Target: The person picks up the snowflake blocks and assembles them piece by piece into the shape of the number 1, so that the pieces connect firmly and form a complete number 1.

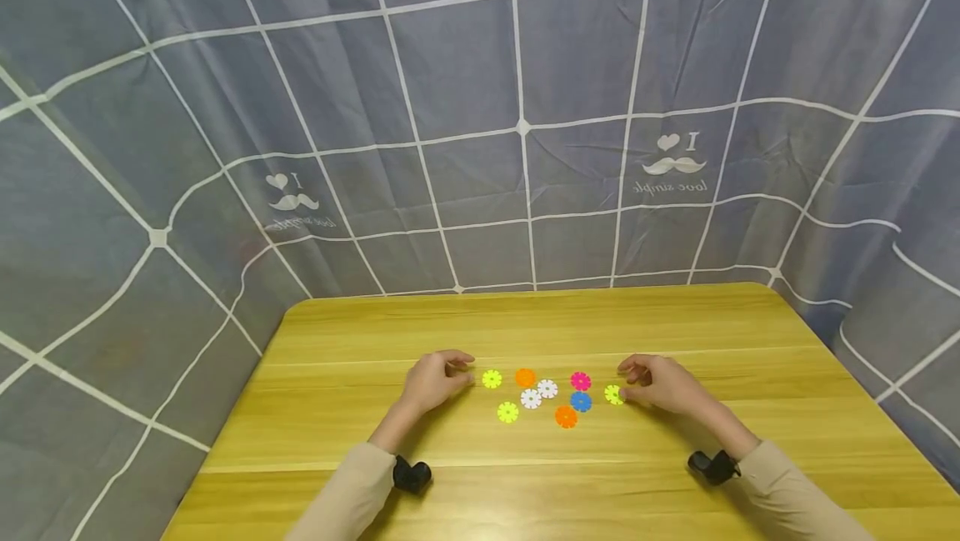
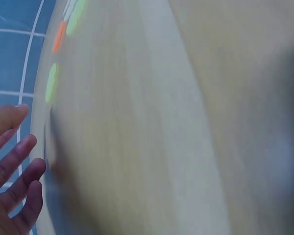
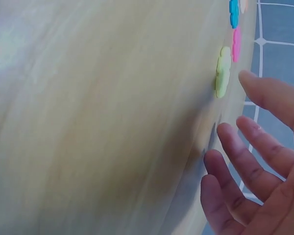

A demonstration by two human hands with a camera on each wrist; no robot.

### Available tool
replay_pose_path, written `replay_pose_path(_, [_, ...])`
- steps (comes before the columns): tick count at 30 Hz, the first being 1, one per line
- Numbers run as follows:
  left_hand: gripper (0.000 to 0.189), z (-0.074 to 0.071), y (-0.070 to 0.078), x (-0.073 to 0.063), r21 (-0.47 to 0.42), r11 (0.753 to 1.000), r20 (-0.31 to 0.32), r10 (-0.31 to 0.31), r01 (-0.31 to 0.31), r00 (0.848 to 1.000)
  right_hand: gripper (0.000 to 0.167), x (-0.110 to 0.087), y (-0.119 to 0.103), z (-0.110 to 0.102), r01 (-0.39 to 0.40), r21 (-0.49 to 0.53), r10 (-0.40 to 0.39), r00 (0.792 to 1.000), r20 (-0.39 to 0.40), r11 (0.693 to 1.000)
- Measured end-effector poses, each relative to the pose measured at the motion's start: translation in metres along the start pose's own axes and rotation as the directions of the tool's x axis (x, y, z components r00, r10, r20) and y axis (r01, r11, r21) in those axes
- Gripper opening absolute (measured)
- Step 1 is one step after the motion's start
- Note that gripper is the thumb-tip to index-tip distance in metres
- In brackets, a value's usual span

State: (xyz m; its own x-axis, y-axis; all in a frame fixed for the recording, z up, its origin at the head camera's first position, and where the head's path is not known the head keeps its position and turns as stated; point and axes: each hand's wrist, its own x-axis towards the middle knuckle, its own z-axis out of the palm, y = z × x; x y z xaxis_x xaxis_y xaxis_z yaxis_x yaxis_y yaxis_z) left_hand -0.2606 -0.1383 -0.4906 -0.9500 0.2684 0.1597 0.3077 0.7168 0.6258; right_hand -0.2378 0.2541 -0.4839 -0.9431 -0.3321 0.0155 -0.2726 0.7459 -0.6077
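Between my left hand (image 1: 433,381) and right hand (image 1: 662,383), nine round notched multicoloured plastic discs (image 1: 552,392) lie on the yellow rectangular wood-grain table (image 1: 540,491), grey gridded cloth (image 1: 453,74) behind.

On the wooden table (image 1: 495,491) it's two white discs (image 1: 531,398) mid-cluster, and around them an orange disc (image 1: 526,378) just past ten o'clock, pink disc (image 1: 581,381) past two, blue disc (image 1: 581,402) at three, lime disc (image 1: 612,395) beyond it, second orange disc (image 1: 566,417) at four, second lime disc (image 1: 507,413) at eight, third lime disc (image 1: 492,378) past nine!

Soft glare lies on the table (image 1: 517,495), and both wrist views look blurred
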Motion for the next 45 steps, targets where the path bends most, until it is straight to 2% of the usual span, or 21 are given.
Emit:
replay_pose_path(3, [0.028,0.005,0.006,0.004,-0.026,1.000,0.012,0.004,-0.004,1.000,0.040,0.000,-0.001,0.001,0.003,0.014,-0.003,1.000,0.015,1.000])
replay_pose_path(7, [0.031,0.010,0.013,0.007,-0.029,0.999,0.043,-0.035,0.036,0.998,0.042,0.001,-0.002,0.003,0.013,0.004,-0.013,0.999,0.030,1.000])
replay_pose_path(11, [0.033,0.015,0.017,0.011,-0.002,0.998,0.062,-0.057,0.058,0.996,0.042,0.001,-0.003,0.004,0.008,-0.006,-0.008,0.999,0.041,1.000])
replay_pose_path(19, [0.034,0.022,0.020,0.013,0.092,0.995,0.070,-0.055,0.048,0.996,0.038,0.000,-0.006,0.006,0.013,-0.035,-0.011,0.999,0.048,0.999])
replay_pose_path(26, [0.033,0.027,0.020,0.010,0.154,0.987,0.042,-0.048,0.041,0.998,0.031,-0.001,-0.007,0.007,0.003,-0.047,-0.001,0.999,0.046,0.999])
replay_pose_path(35, [0.028,0.029,0.021,0.010,0.149,0.988,0.032,-0.042,0.037,0.999,0.030,-0.002,-0.008,0.008,-0.008,-0.036,0.009,1.000,0.029,0.999])
replay_pose_path(45, [0.026,0.034,0.025,0.004,0.124,0.992,-0.059,0.021,-0.014,0.998,0.027,-0.003,-0.005,0.011,-0.007,-0.021,0.007,1.000,-0.021,1.000])
